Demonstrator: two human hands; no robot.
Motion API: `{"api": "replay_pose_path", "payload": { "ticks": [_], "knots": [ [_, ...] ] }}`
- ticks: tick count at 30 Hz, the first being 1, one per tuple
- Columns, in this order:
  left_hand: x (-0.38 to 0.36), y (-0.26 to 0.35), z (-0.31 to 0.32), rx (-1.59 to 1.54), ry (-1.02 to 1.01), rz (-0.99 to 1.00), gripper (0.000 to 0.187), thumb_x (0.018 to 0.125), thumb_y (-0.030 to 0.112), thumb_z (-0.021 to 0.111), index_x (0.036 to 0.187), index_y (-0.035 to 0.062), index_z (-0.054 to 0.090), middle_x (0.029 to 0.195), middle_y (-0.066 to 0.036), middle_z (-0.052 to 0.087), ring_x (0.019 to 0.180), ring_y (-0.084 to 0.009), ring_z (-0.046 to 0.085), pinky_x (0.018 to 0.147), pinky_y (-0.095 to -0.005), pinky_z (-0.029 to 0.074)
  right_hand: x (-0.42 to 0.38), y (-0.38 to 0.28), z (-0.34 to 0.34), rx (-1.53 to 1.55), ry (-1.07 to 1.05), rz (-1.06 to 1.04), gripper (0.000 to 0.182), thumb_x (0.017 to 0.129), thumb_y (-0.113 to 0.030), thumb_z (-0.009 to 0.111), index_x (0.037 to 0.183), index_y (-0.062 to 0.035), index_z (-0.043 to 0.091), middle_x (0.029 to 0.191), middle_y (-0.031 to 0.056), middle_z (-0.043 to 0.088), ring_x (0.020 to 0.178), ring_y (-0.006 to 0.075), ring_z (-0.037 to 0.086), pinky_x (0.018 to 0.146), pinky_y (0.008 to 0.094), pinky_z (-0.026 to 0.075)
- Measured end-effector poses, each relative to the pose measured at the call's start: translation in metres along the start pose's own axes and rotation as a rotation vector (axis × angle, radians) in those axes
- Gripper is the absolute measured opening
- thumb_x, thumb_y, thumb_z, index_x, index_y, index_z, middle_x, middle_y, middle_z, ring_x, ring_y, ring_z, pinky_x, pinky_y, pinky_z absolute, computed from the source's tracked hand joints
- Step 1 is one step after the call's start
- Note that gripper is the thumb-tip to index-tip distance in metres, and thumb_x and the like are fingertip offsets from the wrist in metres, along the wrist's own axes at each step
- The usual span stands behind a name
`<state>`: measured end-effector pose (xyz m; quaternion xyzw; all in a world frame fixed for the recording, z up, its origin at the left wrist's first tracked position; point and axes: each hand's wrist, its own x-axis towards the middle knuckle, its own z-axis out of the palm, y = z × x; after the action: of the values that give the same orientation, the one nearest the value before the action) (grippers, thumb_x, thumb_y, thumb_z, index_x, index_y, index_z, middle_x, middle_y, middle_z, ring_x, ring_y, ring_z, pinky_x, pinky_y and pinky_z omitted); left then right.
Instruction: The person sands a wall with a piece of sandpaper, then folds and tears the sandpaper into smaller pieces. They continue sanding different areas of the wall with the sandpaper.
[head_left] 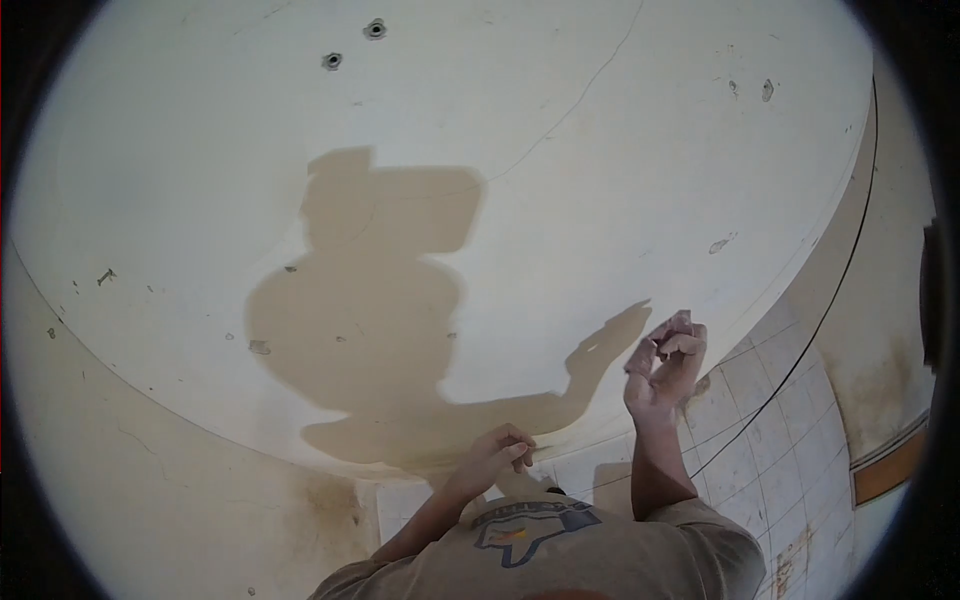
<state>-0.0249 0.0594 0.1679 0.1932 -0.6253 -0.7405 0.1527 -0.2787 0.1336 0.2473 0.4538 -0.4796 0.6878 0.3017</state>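
Observation:
My right hand (672,375) is raised close to the lower right of a pale wall (560,230). Its fingers are bent toward the thumb around a thin, dusty, greyish-purple folded piece (681,320), whose edge sticks up past the fingertips. My left hand (503,448) is low in front of my chest, near the wall's bottom edge. Its fingers are curled loosely in toward the thumb, and nothing shows in them. My shadow (350,300) falls across the wall, with the raised right arm outlined in it.
Two wall plugs (375,29) sit in holes at the upper left. A thin crack (560,122) and several chips mark the wall. A black cable (822,312) hangs at the right over white tiles (775,420). An adjoining wall (150,450) meets this one at the left.

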Motion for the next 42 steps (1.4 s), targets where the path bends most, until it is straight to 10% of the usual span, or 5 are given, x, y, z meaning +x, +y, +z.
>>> {"api": "replay_pose_path", "payload": {
  "ticks": [11, 18, 30, 38, 42],
  "knots": [
    [-0.033, -0.008, -0.046, -0.023, -0.114, -0.021, 0.022, 0.101, 0.02, 0.055, 0.113, 0.0026, 0.06, 0.092, -0.005, 0.063, 0.083, -0.0131, 0.056, 0.077, -0.0281, 0.047, -0.143, -0.005, 0.038, -0.195, -0.764, -0.071, 0.023, 0.07, 0.0, 0.078, 0.086, -0.0083, 0.064, 0.09, 0.0107, 0.072, 0.061, 0.014, 0.06, 0.056, 0.0272, 0.05],
    [-0.047, -0.03, -0.084, -0.018, -0.237, 0.001, 0.025, 0.102, 0.022, 0.054, 0.118, 0.0035, 0.061, 0.094, -0.004, 0.064, 0.084, -0.0119, 0.056, 0.079, -0.0277, 0.047, 0.001, 0.028, 0.009, -0.017, 0.35, 0.393, 0.011, 0.093, 0.007, 0.055, 0.096, -0.002, 0.049, 0.086, 0.0061, 0.057, 0.073, 0.0106, 0.056, 0.062, 0.0236, 0.046],
    [-0.05, -0.051, -0.106, -0.028, -0.245, -0.038, 0.026, 0.103, 0.023, 0.054, 0.117, 0.003, 0.062, 0.094, -0.004, 0.065, 0.082, -0.0122, 0.057, 0.076, -0.0275, 0.049, -0.114, -0.008, 0.051, -0.383, -0.345, -0.074, 0.02, 0.069, 0.001, 0.059, 0.063, -0.0074, 0.042, 0.069, 0.0125, 0.051, 0.063, 0.0276, 0.05, 0.055, 0.036, 0.04],
    [-0.05, -0.036, -0.089, 0.065, -0.151, -0.074, 0.024, 0.099, 0.02, 0.055, 0.115, 0.0023, 0.062, 0.093, -0.007, 0.067, 0.083, -0.0142, 0.06, 0.078, -0.0298, 0.05, -0.015, 0.026, 0.018, -0.221, 0.215, 0.279, 0.016, 0.073, 0.008, 0.052, 0.063, -0.0007, 0.043, 0.073, 0.012, 0.053, 0.065, 0.024, 0.05, 0.055, 0.0361, 0.042],
    [-0.042, -0.038, -0.071, 0.066, -0.168, -0.099, 0.023, 0.1, 0.019, 0.055, 0.112, 0.0022, 0.063, 0.091, -0.007, 0.066, 0.083, -0.0152, 0.061, 0.077, -0.0308, 0.05, -0.057, -0.011, 0.072, -0.344, 0.139, -0.062, 0.021, 0.067, 0.006, 0.06, 0.059, -0.0048, 0.044, 0.066, 0.0118, 0.057, 0.06, 0.0213, 0.056, 0.054, 0.0327, 0.047]
  ]
}}
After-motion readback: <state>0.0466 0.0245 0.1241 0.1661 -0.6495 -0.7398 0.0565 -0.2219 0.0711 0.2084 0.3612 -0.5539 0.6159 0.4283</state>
